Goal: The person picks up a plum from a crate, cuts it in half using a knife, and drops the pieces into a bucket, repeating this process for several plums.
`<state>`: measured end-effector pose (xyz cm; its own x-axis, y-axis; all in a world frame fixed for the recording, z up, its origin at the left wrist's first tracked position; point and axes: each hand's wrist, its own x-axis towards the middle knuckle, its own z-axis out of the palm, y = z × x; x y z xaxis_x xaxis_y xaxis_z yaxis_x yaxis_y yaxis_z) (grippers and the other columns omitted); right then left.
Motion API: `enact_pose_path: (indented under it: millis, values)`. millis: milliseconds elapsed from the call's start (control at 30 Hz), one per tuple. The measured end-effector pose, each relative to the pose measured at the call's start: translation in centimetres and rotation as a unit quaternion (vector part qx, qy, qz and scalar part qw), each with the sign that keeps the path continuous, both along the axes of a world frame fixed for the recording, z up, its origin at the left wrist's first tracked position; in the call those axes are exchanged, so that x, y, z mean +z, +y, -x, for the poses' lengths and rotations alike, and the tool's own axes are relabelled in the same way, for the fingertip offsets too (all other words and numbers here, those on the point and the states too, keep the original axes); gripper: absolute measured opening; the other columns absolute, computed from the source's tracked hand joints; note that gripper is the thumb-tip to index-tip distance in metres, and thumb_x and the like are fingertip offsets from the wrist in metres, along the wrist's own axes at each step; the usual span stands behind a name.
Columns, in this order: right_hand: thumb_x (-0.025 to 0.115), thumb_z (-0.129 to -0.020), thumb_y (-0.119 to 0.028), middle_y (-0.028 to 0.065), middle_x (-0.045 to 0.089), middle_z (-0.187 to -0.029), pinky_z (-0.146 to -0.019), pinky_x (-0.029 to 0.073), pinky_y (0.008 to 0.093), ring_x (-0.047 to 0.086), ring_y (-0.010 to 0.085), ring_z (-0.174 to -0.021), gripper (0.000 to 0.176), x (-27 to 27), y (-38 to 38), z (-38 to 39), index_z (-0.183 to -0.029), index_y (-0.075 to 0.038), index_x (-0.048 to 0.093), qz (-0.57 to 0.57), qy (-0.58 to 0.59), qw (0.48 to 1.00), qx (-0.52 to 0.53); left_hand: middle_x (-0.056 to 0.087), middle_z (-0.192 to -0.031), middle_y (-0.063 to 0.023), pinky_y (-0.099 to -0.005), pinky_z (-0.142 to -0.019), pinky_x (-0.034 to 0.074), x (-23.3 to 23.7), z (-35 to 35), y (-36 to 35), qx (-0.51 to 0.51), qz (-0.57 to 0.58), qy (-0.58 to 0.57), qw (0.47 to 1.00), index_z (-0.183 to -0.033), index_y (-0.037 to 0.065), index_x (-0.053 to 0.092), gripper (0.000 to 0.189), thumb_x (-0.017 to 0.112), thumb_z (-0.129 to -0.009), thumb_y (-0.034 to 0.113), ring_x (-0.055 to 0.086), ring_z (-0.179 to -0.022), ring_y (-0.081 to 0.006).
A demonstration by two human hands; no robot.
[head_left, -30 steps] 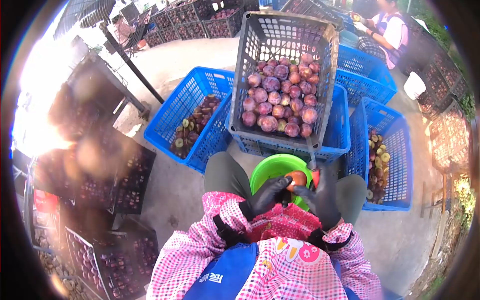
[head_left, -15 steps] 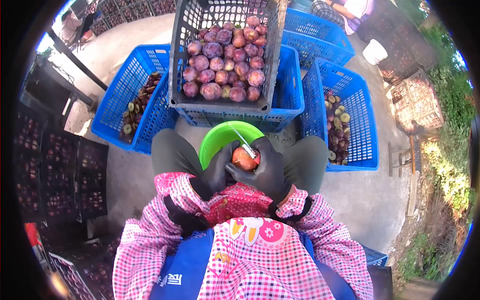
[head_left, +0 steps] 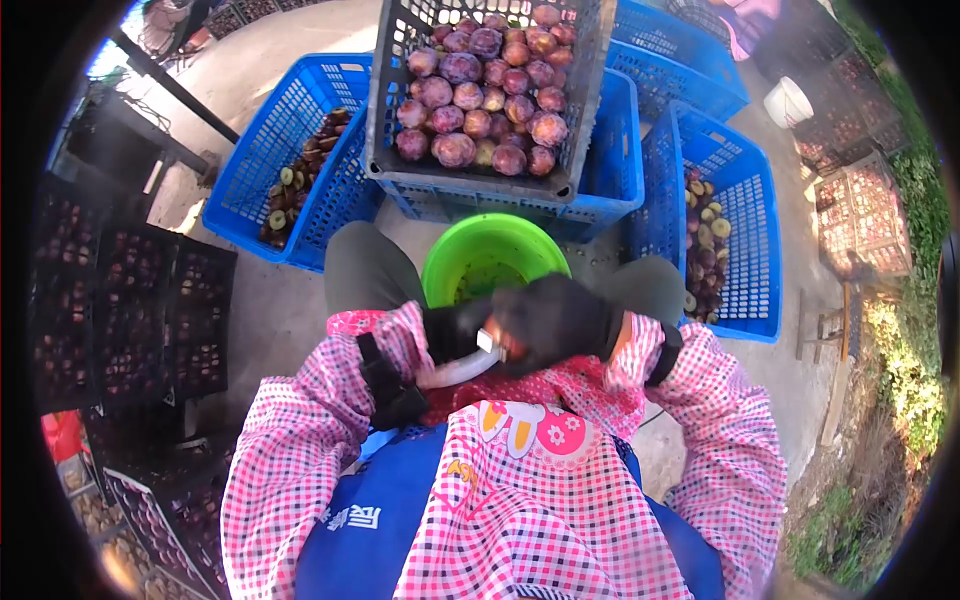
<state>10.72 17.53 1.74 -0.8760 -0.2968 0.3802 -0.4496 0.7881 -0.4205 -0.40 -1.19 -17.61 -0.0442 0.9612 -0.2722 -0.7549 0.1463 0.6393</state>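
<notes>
My gloved left hand (head_left: pixel 455 330) and my gloved right hand (head_left: pixel 555 320) are closed and close together in front of my lap, below the rim of a green bucket (head_left: pixel 545 243). Between them a reddish plum (head_left: pixel 513 349) shows only in part, mostly covered by the black gloves. A small knife (head_left: pixel 458 371) with a pale metal fitting sticks out beneath my left hand, its blurred, curved-looking blade pointing down and left. The right fingers seem to hold its handle, and the left fingers press at the plum. Dark bits lie inside the bucket.
A black crate (head_left: pixel 470 180) of whole plums (head_left: pixel 460 95) rests on a blue crate (head_left: pixel 615 190) ahead. Blue crates with cut plums stand left (head_left: pixel 235 215) and right (head_left: pixel 750 260). Dark fruit-filled crates (head_left: pixel 130 310) are stacked at far left. A white bucket (head_left: pixel 788 103) stands at the back right.
Both hands have come down and back toward my lap, uncovering more of the bucket. The knife blade has swung from pointing up over the bucket to pointing down and left.
</notes>
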Motion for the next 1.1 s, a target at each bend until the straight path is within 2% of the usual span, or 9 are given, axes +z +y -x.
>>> enact_pose_path:
  millis: [100, 233, 333, 467, 600, 667, 733, 900, 1100]
  values:
    - [0.081, -0.072, -0.048, 0.0111, 0.063, -0.083, -0.057, 0.051, 0.0434, 0.062, 0.0308, -0.057, 0.052, 0.3, -0.2, 0.5, -0.098, -0.007, 0.061, 0.149, 0.010, 0.987, -0.051, 0.063, -0.089, -0.0088, -0.0259, -0.054, 0.045, 4.5, -1.9, 1.4, -0.043, -0.010, 0.028, 0.999, -0.119, 0.005, 0.055, 0.038, 0.048, -0.102, 0.039, 0.059, -0.065, -0.0134]
    - [0.054, -0.101, -0.033, 0.0020, 0.060, -0.079, -0.047, 0.042, 0.0236, 0.053, 0.0064, -0.054, 0.027, -2.5, 3.0, 0.8, -0.110, -0.007, 0.058, 0.739, -0.156, 0.637, -0.156, 0.052, -0.060, -0.0065, -0.0250, -0.038, 0.030, 14.2, 0.7, 5.5, -0.070, 0.044, -0.085, 0.993, -0.103, 0.006, 0.060, 0.057, 0.034, -0.102, 0.057, 0.039, -0.040, -0.0113]
    - [0.049, -0.102, -0.037, -0.0002, 0.057, -0.072, -0.040, 0.034, 0.0223, 0.046, 0.0053, -0.047, 0.036, -4.3, 3.2, 0.4, -0.121, -0.007, 0.056, 0.775, -0.146, 0.588, -0.180, 0.055, -0.063, -0.0077, -0.0259, -0.041, 0.034, 13.0, 1.3, 4.9, -0.032, 0.040, -0.112, 0.992, -0.104, 0.005, 0.061, 0.059, 0.035, -0.102, 0.058, 0.044, -0.044, -0.0132]
    - [0.052, -0.101, -0.036, -0.0004, 0.058, -0.073, -0.041, 0.034, 0.0222, 0.047, 0.0055, -0.048, 0.035, -4.6, 3.9, -0.7, -0.121, -0.008, 0.058, 0.776, -0.158, 0.602, -0.100, 0.065, -0.087, -0.0096, -0.0299, -0.061, 0.049, 13.6, 0.6, 5.4, 0.042, 0.051, -0.170, 0.983, -0.116, 0.006, 0.060, 0.060, 0.035, -0.102, 0.059, 0.060, -0.069, -0.0179]
    - [0.076, -0.086, -0.036, 0.0063, 0.068, -0.085, -0.071, 0.052, 0.0315, 0.064, 0.0121, -0.077, 0.044, -2.7, 2.7, 0.6, -0.111, -0.002, 0.065, 0.367, -0.078, 0.909, -0.180, 0.064, -0.101, -0.0054, -0.0374, -0.075, 0.050, 17.0, -2.2, 6.7, 0.193, 0.108, -0.234, 0.947, -0.130, 0.012, 0.052, 0.053, 0.039, -0.102, 0.056, 0.061, -0.083, -0.0214]
    - [0.078, -0.084, -0.038, 0.0092, 0.069, -0.095, -0.079, 0.051, 0.0349, 0.063, 0.0140, -0.087, 0.048, -2.2, 2.4, 0.7, -0.113, -0.002, 0.064, 0.420, -0.214, 0.853, -0.227, 0.063, -0.104, -0.0040, -0.0362, -0.074, 0.051, 13.2, -2.0, 5.4, 0.198, 0.137, -0.304, 0.922, -0.129, 0.015, 0.053, 0.051, 0.041, -0.102, 0.056, 0.062, -0.086, -0.0202]
    - [0.078, -0.084, -0.037, 0.0096, 0.069, -0.099, -0.081, 0.050, 0.0338, 0.063, 0.0134, -0.090, 0.048, -3.4, 2.8, 0.9, -0.114, -0.002, 0.064, 0.386, -0.268, 0.857, -0.213, 0.051, -0.135, -0.0112, -0.0368, -0.080, 0.058, 12.5, -2.3, 3.8, 0.114, 0.027, 0.244, 0.963, -0.146, 0.012, 0.038, 0.059, 0.043, -0.102, 0.051, 0.062, -0.106, -0.0218]
    - [0.076, -0.088, -0.027, 0.0060, 0.068, -0.107, -0.081, 0.050, 0.0312, 0.062, 0.0125, -0.092, 0.041, -2.4, 3.1, 0.9, -0.117, -0.001, 0.063, 0.541, -0.392, 0.732, -0.132, 0.067, -0.105, -0.0111, -0.0295, -0.067, 0.056, 14.5, -0.5, 4.8, 0.092, 0.119, -0.117, 0.982, -0.138, 0.012, 0.050, 0.062, 0.030, -0.103, 0.059, 0.067, -0.085, -0.0187]
    - [0.071, -0.093, -0.027, 0.0078, 0.071, -0.091, -0.071, 0.053, 0.0299, 0.065, 0.0135, -0.075, 0.029, 1.9, 14.6, -4.2, -0.105, -0.001, 0.067, 0.306, 0.022, 0.847, -0.435, 0.066, -0.109, -0.0160, -0.0309, -0.074, 0.054, 19.4, 17.2, -4.7, 0.328, 0.135, 0.537, 0.766, -0.126, -0.002, 0.057, 0.059, 0.042, -0.103, 0.050, 0.066, -0.089, -0.0204]
